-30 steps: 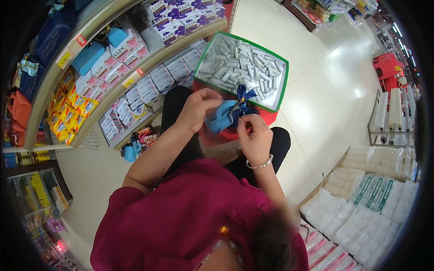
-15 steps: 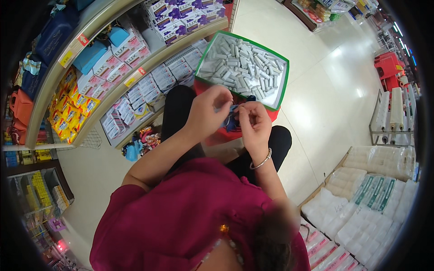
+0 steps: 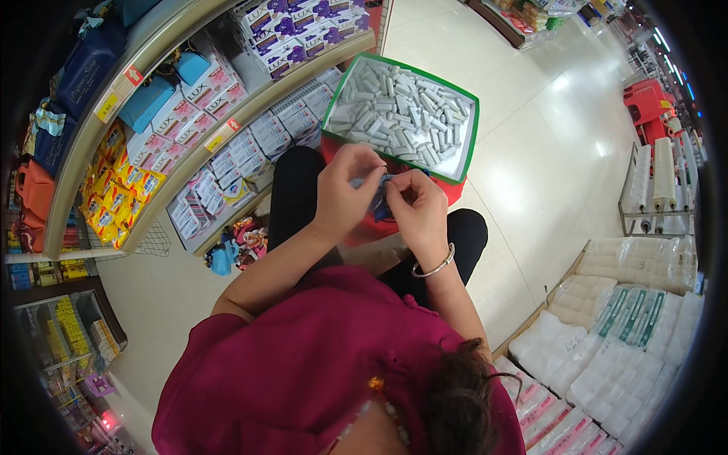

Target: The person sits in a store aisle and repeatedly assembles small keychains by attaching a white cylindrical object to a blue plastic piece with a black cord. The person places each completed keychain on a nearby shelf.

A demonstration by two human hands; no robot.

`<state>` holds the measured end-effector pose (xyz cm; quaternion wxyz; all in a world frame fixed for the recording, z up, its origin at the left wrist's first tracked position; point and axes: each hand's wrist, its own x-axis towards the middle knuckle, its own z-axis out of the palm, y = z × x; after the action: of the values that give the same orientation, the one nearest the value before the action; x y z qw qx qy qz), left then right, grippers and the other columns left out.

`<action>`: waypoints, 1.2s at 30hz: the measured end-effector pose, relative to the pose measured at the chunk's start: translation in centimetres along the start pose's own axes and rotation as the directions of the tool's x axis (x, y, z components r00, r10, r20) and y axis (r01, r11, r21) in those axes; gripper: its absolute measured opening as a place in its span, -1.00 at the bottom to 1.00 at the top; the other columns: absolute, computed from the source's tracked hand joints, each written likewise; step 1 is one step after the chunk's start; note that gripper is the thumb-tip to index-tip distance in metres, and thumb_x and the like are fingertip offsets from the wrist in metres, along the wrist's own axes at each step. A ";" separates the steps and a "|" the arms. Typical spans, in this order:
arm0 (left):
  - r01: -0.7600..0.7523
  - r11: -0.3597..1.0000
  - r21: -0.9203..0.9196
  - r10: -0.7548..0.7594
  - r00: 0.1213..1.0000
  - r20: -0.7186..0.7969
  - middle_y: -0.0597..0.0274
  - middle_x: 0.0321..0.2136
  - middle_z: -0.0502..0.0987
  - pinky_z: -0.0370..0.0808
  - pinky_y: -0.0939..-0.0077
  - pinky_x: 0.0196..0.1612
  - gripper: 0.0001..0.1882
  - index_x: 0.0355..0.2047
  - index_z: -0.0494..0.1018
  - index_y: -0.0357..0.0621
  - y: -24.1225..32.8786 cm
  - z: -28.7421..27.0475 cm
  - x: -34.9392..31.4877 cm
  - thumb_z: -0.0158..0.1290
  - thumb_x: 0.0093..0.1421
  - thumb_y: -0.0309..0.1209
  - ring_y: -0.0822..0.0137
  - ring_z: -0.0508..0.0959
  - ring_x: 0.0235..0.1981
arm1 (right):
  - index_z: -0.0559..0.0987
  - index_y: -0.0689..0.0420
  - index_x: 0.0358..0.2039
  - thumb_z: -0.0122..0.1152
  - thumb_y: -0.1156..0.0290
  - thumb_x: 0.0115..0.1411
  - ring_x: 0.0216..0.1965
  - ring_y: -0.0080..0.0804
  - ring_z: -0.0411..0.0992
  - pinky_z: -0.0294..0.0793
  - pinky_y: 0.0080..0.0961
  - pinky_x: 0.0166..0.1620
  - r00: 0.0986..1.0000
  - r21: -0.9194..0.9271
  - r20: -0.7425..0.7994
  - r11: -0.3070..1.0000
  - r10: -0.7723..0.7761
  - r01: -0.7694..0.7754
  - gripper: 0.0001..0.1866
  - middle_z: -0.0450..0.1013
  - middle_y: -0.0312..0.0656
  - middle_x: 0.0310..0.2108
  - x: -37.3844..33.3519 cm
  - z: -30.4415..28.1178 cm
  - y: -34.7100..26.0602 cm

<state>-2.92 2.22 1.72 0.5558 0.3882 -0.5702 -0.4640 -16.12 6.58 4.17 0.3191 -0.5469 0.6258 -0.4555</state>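
Down by the knees, both hands meet over a small blue item, which shows only as a sliver of blue between the fingers. The left hand curls over it from the left, thumb and fingertips pinched onto its upper edge. The right hand closes on it from the right, knuckles up, with a silver bangle round the wrist. So both hands are clenched on the same blue item, which sits right in the gap where the fingertips come together; most of it is hidden and its exact kind cannot be told.

Just beyond the hands stands a green-rimmed box, filled with many small grey-white wrapped sticks. It rests on something red that peeks out beneath it, close behind the right hand.

To the left, curved shop shelves carry rows of boxed soap and yellow packets. Some colourful hair ties lie near the bottom shelf. On the right, white plastic-wrapped packs are stacked on the pale floor. The person wears a dark red top and black trousers.
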 end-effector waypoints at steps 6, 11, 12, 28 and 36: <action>-0.213 0.952 0.220 0.224 0.974 -0.027 0.18 -0.40 0.54 0.54 0.52 -0.25 -0.74 -0.20 0.43 -0.23 -0.3 0.2 -0.5 0.15 0.08 -0.67 0.32 0.63 -0.33 | 0.51 0.28 -0.39 0.23 0.59 0.15 -0.53 -0.75 0.38 0.36 -0.73 -0.45 0.999 0.028 0.031 0.999 0.045 -0.045 -0.94 0.47 -0.35 -0.55 0.4 -0.1 0.3; -0.281 0.920 0.275 0.291 0.957 0.006 0.18 -0.40 0.52 0.53 0.49 -0.25 -0.61 -0.08 0.44 -0.21 0.0 0.0 -0.6 0.15 0.05 -0.70 0.29 0.61 -0.36 | 0.50 0.31 -0.19 0.22 0.61 0.16 -0.52 -0.74 0.40 0.39 -0.73 -0.44 0.999 0.073 -0.032 0.997 0.036 -0.033 -0.80 0.47 -0.35 -0.55 0.6 0.3 0.2; -0.288 0.918 0.273 0.296 0.955 0.012 0.18 -0.39 0.51 0.53 0.49 -0.25 -0.58 -0.06 0.44 -0.21 0.0 0.0 -0.7 0.15 0.04 -0.71 0.29 0.61 -0.36 | 0.50 0.32 -0.15 0.21 0.62 0.16 -0.51 -0.73 0.40 0.39 -0.73 -0.44 0.999 0.080 -0.016 0.996 0.030 -0.028 -0.77 0.47 -0.35 -0.55 0.6 0.1 0.2; 0.102 0.977 -0.188 -0.097 0.995 0.040 0.26 -0.28 0.47 0.49 0.63 -0.10 -0.42 0.13 0.25 -0.26 0.1 -0.1 -0.6 0.11 0.10 -0.76 0.50 0.51 -0.25 | 0.57 0.30 -0.17 0.23 0.52 0.10 -0.49 -0.48 0.52 0.49 -0.52 -0.37 0.970 0.111 0.201 0.981 0.133 -0.158 -0.74 0.54 -0.16 -0.50 1.1 -0.8 0.4; 0.433 0.864 -0.257 -0.392 0.899 0.197 0.19 -0.27 0.55 0.51 0.62 -0.09 -0.51 0.00 0.32 -0.22 0.0 -1.8 0.2 0.17 0.07 -0.73 0.47 0.55 -0.22 | 0.52 0.25 -0.32 0.20 0.57 0.13 -0.54 -0.61 0.46 0.44 -0.62 -0.48 0.959 0.256 0.215 0.937 0.184 -0.237 -0.91 0.52 -0.25 -0.51 0.6 -0.8 0.2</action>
<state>-1.14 1.83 1.73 0.4540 0.3813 -0.4353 -0.6775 -17.06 6.18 4.38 0.4977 -0.4663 0.5775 -0.4488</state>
